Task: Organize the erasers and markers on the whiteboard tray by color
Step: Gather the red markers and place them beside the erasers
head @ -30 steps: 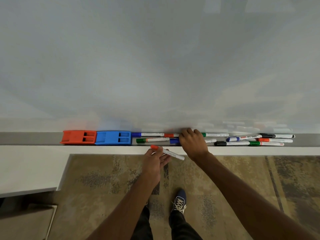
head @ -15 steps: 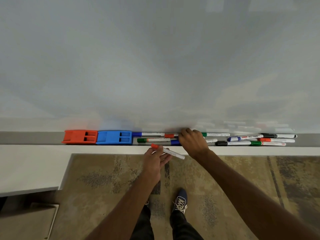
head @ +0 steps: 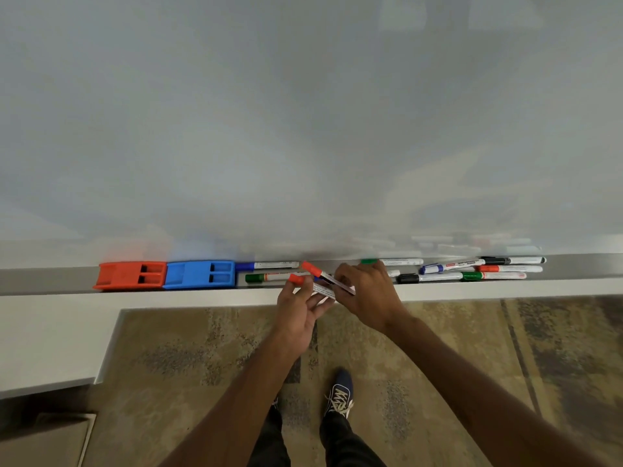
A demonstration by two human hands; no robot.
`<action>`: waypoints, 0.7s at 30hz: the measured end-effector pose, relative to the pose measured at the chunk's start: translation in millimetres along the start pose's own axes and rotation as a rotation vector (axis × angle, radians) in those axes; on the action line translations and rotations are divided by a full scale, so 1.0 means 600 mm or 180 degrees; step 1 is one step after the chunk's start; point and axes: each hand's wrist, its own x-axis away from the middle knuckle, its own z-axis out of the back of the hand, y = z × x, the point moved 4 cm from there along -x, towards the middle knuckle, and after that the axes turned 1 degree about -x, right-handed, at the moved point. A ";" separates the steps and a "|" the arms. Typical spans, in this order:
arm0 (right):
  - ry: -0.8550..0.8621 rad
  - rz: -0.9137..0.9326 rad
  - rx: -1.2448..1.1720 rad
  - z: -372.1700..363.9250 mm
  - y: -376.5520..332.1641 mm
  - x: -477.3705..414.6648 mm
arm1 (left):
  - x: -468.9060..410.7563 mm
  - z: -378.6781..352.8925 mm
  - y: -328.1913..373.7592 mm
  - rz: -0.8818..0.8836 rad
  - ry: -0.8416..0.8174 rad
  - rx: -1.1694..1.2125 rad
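A red eraser (head: 131, 275) and a blue eraser (head: 200, 274) sit side by side at the left of the grey whiteboard tray (head: 47, 279). Beside them lie a blue-capped marker (head: 266, 265) and a green-capped marker (head: 266, 277). My left hand (head: 300, 311) holds a red-capped marker (head: 296, 279) just in front of the tray. My right hand (head: 367, 294) holds a second red-capped marker (head: 313, 269), lifted off the tray and lying right beside the first. Several more markers (head: 472, 269) in green, blue, black and red lie mixed at the tray's right.
The whiteboard (head: 303, 129) fills the upper view. A white ledge (head: 50, 332) runs below the tray and widens at the left. Patterned carpet (head: 472, 365) and my shoe (head: 338, 392) are below. A box corner (head: 43, 439) shows at bottom left.
My right hand has picked a red-capped marker up from the tray and pulled it back toward my left hand, which still holds its red marker.
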 end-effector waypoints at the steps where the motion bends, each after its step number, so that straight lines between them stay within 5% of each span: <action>1: 0.0005 -0.0087 -0.0264 0.002 0.005 0.006 | 0.001 -0.007 -0.004 0.0021 -0.0055 0.0020; 7: 0.0229 -0.0419 -0.1018 0.021 0.052 0.043 | 0.001 -0.051 -0.035 0.0077 -0.0273 -0.0149; 21: 0.0466 -0.0549 -0.0826 0.088 0.184 0.119 | -0.001 -0.183 -0.123 0.0241 -0.0163 -0.0270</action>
